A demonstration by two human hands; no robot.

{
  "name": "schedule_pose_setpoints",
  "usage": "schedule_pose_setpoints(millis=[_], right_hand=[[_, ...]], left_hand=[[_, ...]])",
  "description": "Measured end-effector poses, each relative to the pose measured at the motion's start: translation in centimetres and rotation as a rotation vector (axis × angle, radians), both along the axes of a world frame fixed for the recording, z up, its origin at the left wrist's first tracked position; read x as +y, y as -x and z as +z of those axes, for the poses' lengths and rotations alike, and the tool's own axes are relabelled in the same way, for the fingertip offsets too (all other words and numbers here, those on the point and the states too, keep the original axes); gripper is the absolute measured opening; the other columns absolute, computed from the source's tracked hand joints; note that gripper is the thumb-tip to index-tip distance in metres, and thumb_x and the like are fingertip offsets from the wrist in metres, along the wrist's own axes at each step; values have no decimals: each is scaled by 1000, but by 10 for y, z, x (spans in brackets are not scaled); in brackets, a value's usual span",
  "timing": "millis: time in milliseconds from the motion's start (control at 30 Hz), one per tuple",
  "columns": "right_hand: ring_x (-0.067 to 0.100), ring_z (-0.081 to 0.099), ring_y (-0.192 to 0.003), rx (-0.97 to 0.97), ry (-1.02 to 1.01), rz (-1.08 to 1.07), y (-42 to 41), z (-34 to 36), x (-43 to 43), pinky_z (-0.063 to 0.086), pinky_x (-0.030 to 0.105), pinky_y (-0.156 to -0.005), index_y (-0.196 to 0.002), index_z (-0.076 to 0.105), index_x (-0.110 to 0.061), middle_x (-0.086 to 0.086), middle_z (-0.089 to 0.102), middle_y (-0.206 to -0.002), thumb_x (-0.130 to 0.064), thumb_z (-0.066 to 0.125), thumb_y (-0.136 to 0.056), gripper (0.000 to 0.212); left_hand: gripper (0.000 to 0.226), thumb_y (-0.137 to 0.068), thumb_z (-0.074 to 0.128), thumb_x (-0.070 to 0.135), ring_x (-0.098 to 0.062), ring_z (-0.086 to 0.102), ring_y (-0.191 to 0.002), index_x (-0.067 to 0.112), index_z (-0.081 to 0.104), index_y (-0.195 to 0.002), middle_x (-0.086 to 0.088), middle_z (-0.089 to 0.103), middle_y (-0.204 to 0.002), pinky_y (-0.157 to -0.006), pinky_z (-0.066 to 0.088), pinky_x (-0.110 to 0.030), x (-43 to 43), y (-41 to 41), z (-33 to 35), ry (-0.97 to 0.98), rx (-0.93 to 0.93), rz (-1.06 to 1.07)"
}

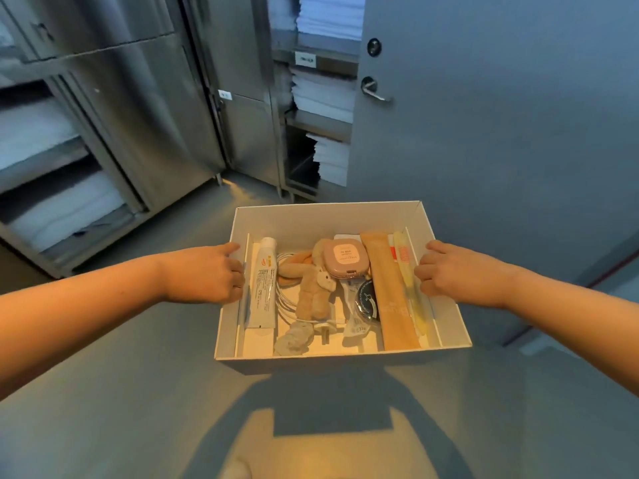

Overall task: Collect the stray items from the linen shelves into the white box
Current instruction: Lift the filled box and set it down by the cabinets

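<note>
Carrying the filled white box (328, 217), left hand (207, 276) and right hand (451, 271) grip its side walls; next, likely scan linen shelves (323, 95) beyond it.

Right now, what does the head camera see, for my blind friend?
The left hand and right hand hold a white box by its sides. Inside lie a tube, plush toy and pink compact. Linen shelves stand behind.
</note>
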State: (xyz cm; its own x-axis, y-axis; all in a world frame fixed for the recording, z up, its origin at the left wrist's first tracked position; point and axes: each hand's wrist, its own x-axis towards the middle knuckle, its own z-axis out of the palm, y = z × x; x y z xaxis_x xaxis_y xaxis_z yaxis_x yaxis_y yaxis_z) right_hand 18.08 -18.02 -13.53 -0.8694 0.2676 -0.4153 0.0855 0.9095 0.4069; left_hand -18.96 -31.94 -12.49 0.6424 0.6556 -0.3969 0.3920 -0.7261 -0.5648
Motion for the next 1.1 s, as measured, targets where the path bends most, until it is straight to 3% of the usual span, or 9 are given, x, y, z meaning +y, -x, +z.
schedule_pose_setpoints(millis=[67, 200, 400, 533, 700, 833, 1000, 1100], right_hand=[[21, 49, -104, 10, 6, 60, 20, 0, 7, 24, 35, -106, -109, 60, -17, 4, 56, -107, -15, 51, -93, 19], [21, 49, -104, 25, 14, 176, 65, -1, 12, 24, 37, -109, -108, 61, -17, 3, 56, -106, -15, 52, -92, 18], [21, 49, -103, 49, 12, 358, 136, -3, 5, 26, 38, -106, -104, 62, -16, 4, 56, -103, -13, 53, -91, 17], [21, 48, -101, 60, 22, 456, 181, -2, -10, 26, 32, -100, -104, 61, -16, 4, 55, -102, -12, 51, -92, 17], [23, 48, -101, 47, -3, 537, 234, 1, -26, 26, 34, -101, -103, 60, -15, 5, 54, -102, -8, 49, -91, 17], [26, 55, -88, 134, 40, 610, 277, 7, -39, 37, 39, -95, -88, 65, -12, 7, 58, -88, -3, 61, -82, 11], [25, 49, -97, 62, -40, 602, 340, 8, -53, 28, 37, -101, -96, 61, -15, 5, 54, -99, -5, 47, -90, 19], [24, 48, -98, 58, -48, 612, 378, 9, -61, 27, 35, -100, -98, 62, -16, 5, 54, -100, -6, 48, -90, 18]], left_hand=[[19, -75, 71, 13, -19, 64, -92, 20, 68, -92, -1, 69, -93, -94, 45, -48, -15, 9, -4, 41, 28, 112], [28, -92, 47, 6, -27, 48, -117, 13, 53, -118, -9, 56, -122, -109, 16, -55, -46, 32, -10, 161, 134, 419], [28, -94, 43, 6, -26, 46, -119, 13, 51, -119, -9, 54, -124, -110, 11, -55, -102, 70, -16, 189, 152, 575], [27, -92, 45, 5, -25, 51, -115, 15, 56, -114, -7, 58, -120, -109, 17, -53, -141, 91, -14, 174, 101, 621], [16, -80, 63, 11, -16, 63, -92, 23, 65, -91, 4, 68, -94, -96, 41, -44, -184, 121, -7, 40, 24, 512], [21, -87, 53, 4, -22, 58, -102, 16, 61, -103, -3, 64, -106, -101, 35, -44, -202, 153, -9, 76, 61, 627], [19, -68, 75, 10, -14, 66, -79, 24, 69, -80, 5, 69, -82, -84, 52, -36, -226, 203, 4, 18, 42, 610], [22, -66, 76, 11, -13, 67, -80, 24, 70, -82, 6, 70, -82, -86, 52, -36, -238, 237, 5, 35, 48, 620]])
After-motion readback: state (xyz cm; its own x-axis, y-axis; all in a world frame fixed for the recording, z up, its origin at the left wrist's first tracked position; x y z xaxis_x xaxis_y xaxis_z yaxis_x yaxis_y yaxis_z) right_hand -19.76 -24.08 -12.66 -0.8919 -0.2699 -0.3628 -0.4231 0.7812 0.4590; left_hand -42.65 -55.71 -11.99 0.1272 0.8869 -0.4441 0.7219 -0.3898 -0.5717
